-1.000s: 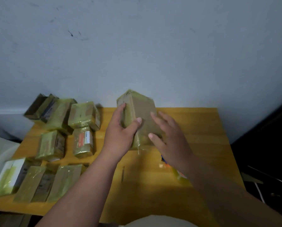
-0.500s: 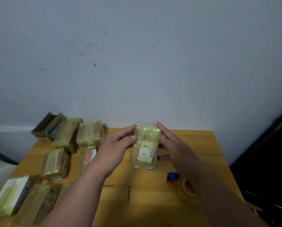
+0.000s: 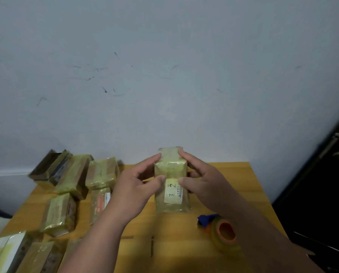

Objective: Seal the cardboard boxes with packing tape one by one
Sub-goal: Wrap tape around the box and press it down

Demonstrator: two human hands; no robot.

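- Head view, centre of frame: we have the box (image 3: 171,180) upright between both hands, label side facing us. A second ago it was turned plain-cardboard side up and tilted; half a second ago it was already label-out.
- Left hand (image 3: 134,191) grips the box's left edge, thumb on the front face, fingers curled round.
- Right hand (image 3: 206,184) grips the right edge the same way.
- Box looks fully wrapped in yellowish tape, so we judge this one sealed, final press-down or check.
- Tape roll (image 3: 224,234) lies on the counter (image 3: 249,194), lower right, untouched.
- Taped boxes (image 3: 74,178) sit at left; probably where this one goes.
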